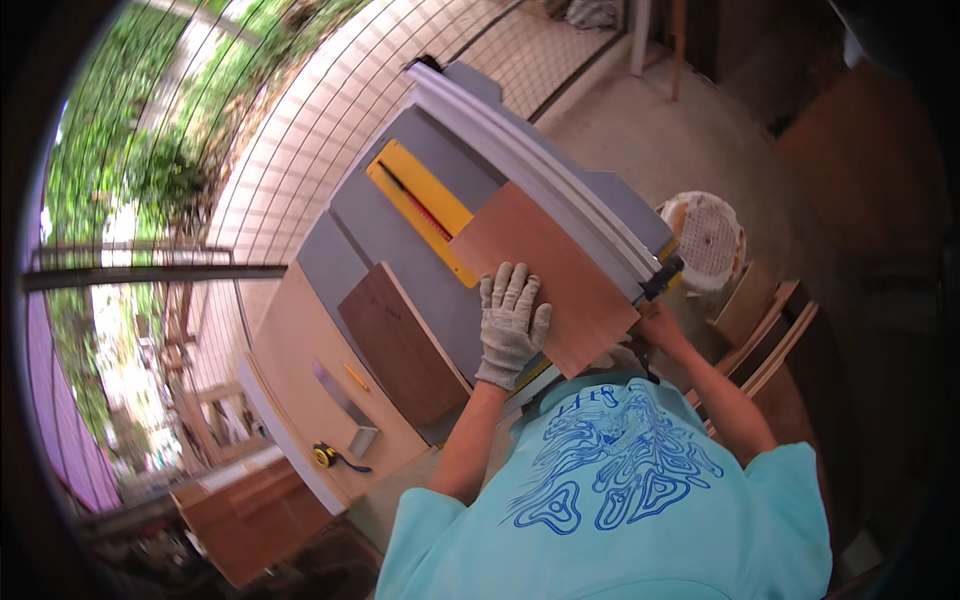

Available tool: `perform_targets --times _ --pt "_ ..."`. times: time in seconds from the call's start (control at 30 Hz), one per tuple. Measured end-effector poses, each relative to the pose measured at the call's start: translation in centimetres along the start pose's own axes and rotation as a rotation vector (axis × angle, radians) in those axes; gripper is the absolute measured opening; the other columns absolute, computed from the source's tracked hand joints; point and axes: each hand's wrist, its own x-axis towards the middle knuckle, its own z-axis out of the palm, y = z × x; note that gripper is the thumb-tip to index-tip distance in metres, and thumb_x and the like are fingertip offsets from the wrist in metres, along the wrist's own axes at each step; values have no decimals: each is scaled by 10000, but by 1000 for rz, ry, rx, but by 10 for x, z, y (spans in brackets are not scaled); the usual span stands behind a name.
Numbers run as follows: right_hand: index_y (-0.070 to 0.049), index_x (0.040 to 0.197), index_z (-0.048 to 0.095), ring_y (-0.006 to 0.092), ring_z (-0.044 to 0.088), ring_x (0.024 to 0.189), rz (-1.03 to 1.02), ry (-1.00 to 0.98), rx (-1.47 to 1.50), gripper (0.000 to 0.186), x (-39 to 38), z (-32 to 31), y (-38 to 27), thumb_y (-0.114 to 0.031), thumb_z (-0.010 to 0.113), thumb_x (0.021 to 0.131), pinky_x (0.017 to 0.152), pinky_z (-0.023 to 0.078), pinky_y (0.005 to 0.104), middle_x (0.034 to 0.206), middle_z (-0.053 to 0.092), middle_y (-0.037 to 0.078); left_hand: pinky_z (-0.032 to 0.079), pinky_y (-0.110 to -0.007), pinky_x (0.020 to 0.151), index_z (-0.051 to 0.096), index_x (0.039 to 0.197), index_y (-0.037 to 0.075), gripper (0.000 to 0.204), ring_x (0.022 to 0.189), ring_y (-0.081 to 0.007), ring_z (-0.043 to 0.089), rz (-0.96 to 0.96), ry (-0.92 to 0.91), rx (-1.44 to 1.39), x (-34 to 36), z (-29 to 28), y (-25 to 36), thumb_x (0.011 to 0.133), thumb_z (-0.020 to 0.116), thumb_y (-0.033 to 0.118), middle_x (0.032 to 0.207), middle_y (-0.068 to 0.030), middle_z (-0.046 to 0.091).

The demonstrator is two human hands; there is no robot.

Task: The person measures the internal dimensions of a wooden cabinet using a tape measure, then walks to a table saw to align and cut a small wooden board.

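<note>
My left hand (512,325), in a pale knitted glove, lies with its fingers stretched out over the left edge of a reddish-brown wooden board (560,265). That board rests flat on a grey table saw (395,235), its right side along the long pale rip fence (560,180). The board's far left corner reaches the yellow insert plate (415,205), which has a dark slot and red marks. My bare right hand (660,330) is at the near end of the fence, beside the board's near right corner and the dark fence clamp (660,278). Its fingers are mostly hidden.
Left of the saw plate lies a dark brown board (400,345). On the light side panel are a try square (345,400), a yellow pencil (356,376) and a tape measure (325,455). A white perforated round container (705,240) and wood offcuts (770,325) stand at right.
</note>
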Motion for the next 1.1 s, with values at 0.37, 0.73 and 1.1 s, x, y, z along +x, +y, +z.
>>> perform_targets --times 0.37,0.73,1.1 --pt "66 1189 578 251 725 817 156 130 -276 434 -13 -8 8 -302 636 966 643 566 353 956 714 156 203 -551 1265 699 1234 37 409 1486 -344 395 -68 -42 -135 -5 -1 -6 929 646 304 1459 -159 574" --pt "66 1193 579 255 723 828 265 177 -371 434 -15 -11 8 -295 643 960 656 565 355 960 713 158 215 -539 1259 738 1208 138 381 1439 -298 466 -120 -127 -189 -3 2 -19 859 707 290 1411 -92 625" --pt "66 1196 581 259 722 839 346 178 -387 435 -4 -6 -6 -288 650 954 668 564 358 965 713 160 218 -758 1147 747 1184 219 334 1475 -364 362 -194 -226 -231 -10 8 -22 878 711 347 1469 -47 561"
